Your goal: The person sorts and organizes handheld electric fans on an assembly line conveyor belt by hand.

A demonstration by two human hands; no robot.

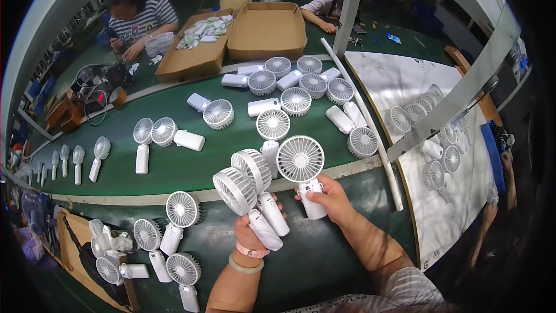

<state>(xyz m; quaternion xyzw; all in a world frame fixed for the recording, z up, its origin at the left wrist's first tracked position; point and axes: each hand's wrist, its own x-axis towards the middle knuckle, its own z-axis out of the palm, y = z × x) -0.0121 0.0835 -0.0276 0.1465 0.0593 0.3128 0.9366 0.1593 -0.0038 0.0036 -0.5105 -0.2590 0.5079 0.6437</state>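
My left hand (248, 236) is wrapped round the handles of two white handheld fans (234, 190), whose round grilles lean together toward the left. One handle crosses in front of the palm, so part of the fingers is hidden. Just to the right, my right hand (336, 198) grips another handheld fan (300, 159) by its short handle, thumb across the front, grille facing me. Both hands are over the near edge of the green conveyor belt. Directly behind them, a fan (273, 124) lies on the belt, its handle partly covered by the held ones.
More fans lie along the green belt (174, 177), with others (183, 269) on the near left table. Two cardboard boxes (266, 32) stand beyond the belt. At right, a white pipe (362, 122) and metal post border a pale table (417, 197). Co-workers sit across the belt.
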